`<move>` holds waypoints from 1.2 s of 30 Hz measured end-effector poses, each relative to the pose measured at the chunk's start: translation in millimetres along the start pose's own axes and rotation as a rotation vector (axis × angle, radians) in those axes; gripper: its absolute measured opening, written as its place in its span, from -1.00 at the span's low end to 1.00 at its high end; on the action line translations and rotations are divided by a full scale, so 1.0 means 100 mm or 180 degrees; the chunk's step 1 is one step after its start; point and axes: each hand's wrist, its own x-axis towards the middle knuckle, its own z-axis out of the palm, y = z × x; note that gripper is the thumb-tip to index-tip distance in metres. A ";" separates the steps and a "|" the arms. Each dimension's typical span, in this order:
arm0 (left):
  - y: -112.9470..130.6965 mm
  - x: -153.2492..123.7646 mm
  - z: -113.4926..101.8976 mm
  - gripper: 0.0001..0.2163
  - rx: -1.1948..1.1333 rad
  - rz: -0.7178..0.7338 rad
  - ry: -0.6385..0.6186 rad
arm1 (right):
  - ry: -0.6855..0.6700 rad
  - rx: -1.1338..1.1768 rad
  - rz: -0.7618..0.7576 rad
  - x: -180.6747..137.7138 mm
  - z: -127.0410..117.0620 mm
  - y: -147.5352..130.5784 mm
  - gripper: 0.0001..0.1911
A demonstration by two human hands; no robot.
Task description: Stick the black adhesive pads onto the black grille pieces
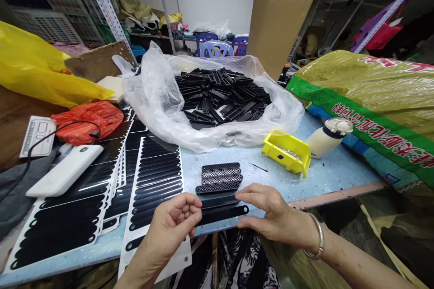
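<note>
My left hand [176,221] is closed, its fingers curled and the thumb at the left end of a flat black strip [222,215] with a hole at its right tip. Above that strip lies a black bar [219,202]. At the bar's right end are the fingertips of my right hand [266,210]; its thumb is spread apart below, near the strip's right end. Just beyond, several black pieces with a lattice surface [220,177] lie side by side. A sheet of black strips [158,180] on white backing reaches under my left forearm.
A clear plastic bag [152,95] full of black pieces [220,95] stands behind. To the right are a yellow bin [286,151] of small metal parts, a white bottle [327,137] and a large sack [373,99]. A white power bank [64,170] rests on strip sheets at left.
</note>
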 end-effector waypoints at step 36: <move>-0.33 0.15 -0.09 -0.80 0.2295 0.0750 0.0517 | 0.0238 0.0536 0.1370 -0.09 0.19 0.35 -0.87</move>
